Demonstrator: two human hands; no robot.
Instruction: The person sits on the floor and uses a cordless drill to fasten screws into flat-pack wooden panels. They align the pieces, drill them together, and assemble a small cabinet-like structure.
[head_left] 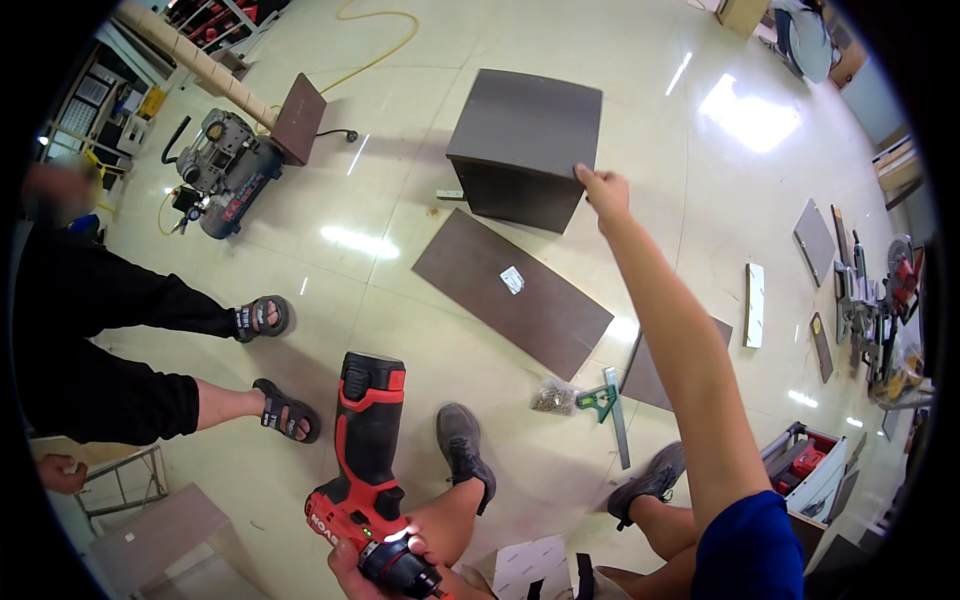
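Note:
My left hand (350, 568) is at the lower edge, its fingers closed around the front end of a red and black cordless drill (368, 445). The drill is tilted, its battery end up and its chuck pointing down toward me. My right arm reaches far forward, and my right hand (606, 195) pinches the near right corner of a dark brown box (530, 118) on the floor. A flat brown panel (510, 290) with a white label lies just nearer than the box. Close to it are a bag of small hardware (554, 397) and a green-handled combination square (612, 405).
A person in black trousers and sandals (265, 318) stands at the left. Behind them is an air compressor (230, 165) beside an upright panel. On the right lie a white strip (754, 305), a mitre saw (880, 300) and a toolbox (808, 470). A yellow hose (405, 40) crosses the far floor.

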